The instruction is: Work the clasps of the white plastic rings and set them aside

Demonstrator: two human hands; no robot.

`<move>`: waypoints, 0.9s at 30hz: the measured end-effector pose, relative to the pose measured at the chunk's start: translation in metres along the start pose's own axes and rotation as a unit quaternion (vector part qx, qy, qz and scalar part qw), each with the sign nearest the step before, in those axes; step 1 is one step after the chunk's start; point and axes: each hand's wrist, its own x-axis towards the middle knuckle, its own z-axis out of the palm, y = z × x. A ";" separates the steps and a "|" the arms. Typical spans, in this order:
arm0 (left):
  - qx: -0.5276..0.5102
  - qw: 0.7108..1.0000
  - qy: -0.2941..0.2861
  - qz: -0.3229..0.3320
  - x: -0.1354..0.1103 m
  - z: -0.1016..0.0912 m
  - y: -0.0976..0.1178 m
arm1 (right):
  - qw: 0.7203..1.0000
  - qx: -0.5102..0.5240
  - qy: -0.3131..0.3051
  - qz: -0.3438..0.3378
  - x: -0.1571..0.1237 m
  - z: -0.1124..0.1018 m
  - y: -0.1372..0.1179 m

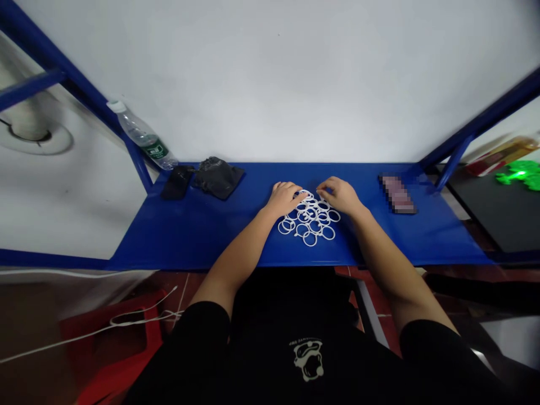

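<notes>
My left hand (286,199) is on the white rings (311,214), upper-left edge; my right hand (340,196), fingers curled, at their upper right. Black pouch (217,178) left of rings, bottle (145,138) farther left, blue table (198,225) underneath.

Thin white rings (311,214), round and open, some with a small nub, lie overlapping in a loose, flat heap on the counter (202,225), between the left hand (283,198) and right hand (342,195) and spreading nearer the body, the farthest ones beside the left thumb.
</notes>
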 end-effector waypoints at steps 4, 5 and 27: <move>-0.006 1.000 0.015 0.009 0.003 0.002 -0.003 | 1.000 0.000 0.021 -0.009 -0.046 0.002 -0.005; -0.012 1.000 0.012 0.014 0.003 0.003 -0.002 | 1.000 -0.002 0.022 -0.002 -0.059 0.003 -0.008; -0.073 0.997 -0.007 -0.015 0.007 -0.010 -0.021 | 0.996 -0.062 -0.049 0.048 -0.049 0.061 -0.074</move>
